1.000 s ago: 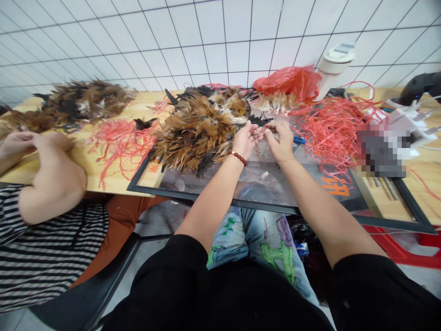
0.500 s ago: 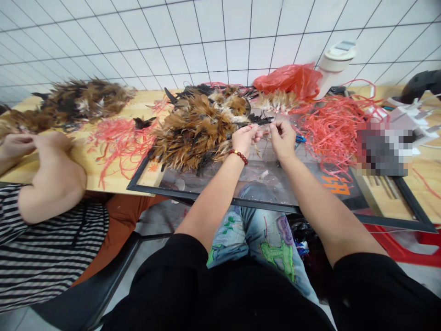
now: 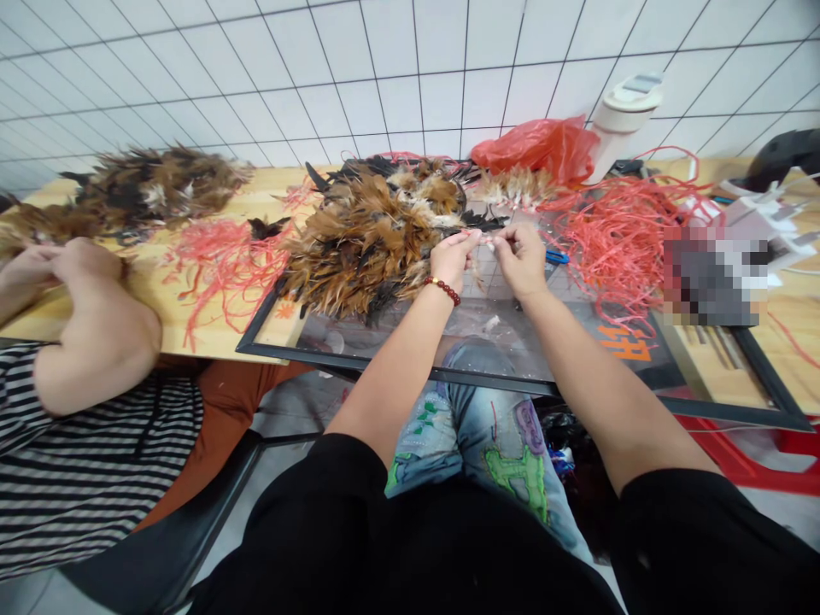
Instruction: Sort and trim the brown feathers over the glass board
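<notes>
My left hand (image 3: 453,256), a beaded bracelet at its wrist, is closed in a pinch. From its fingers a small brownish feather (image 3: 478,278) hangs down, and a bit of pink string shows at the fingertips. My right hand (image 3: 522,256) is pinched close beside it, on what looks like a thin end of pink plastic string (image 3: 488,241); the fingers partly cover it. Left of my hands lies a big heap of brown and black feathers (image 3: 365,239). A blue-handled tool (image 3: 557,257) rests just right of my right hand.
Tangled pink string (image 3: 621,239) lies to the right, with a red plastic bag (image 3: 538,152) and a white tumbler (image 3: 624,120) behind. A black-framed glass panel (image 3: 397,346) lies under my hands. At left, a co-worker's hands (image 3: 70,265) are near another feather pile (image 3: 166,188).
My right hand has shifted slightly left, so my fingertips are nearer each other. The pink string now shows at the left fingertips. The co-worker's hands have moved a little.
</notes>
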Available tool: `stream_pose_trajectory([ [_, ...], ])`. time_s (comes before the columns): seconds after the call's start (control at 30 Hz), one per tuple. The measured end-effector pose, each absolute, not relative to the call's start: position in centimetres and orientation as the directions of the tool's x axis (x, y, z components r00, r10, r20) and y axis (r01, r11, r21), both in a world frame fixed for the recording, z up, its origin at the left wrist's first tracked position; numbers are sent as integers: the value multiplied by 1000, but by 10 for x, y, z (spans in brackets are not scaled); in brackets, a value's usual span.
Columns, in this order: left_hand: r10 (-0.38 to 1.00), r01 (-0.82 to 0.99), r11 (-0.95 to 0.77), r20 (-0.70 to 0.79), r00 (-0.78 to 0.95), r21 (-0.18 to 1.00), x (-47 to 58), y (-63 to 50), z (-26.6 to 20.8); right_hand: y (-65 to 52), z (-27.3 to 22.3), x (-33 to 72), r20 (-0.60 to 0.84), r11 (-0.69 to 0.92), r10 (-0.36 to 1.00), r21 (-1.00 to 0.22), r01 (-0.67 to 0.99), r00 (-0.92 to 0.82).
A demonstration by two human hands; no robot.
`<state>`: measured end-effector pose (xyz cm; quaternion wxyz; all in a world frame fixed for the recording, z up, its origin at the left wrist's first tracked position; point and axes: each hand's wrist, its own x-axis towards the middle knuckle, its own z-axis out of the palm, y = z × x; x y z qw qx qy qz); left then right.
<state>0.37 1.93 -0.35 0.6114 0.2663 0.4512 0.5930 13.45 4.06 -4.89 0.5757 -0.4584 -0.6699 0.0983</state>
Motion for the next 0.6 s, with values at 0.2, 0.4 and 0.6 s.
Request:
stream_pose_trajectory([
  [0.2, 962, -523, 178, -260, -87, 834, 6, 17, -2, 54, -60, 143, 668, 529, 707, -716, 455, 230],
  [0.4, 975, -585, 140, -213, -58, 799, 5, 14, 2, 77, -78, 159, 601, 443, 672, -795, 415, 433],
  [0.6, 968, -654, 125, -235, -84, 746, 4, 16, 2, 59, -60, 149, 580, 464, 750, -803, 374, 316],
])
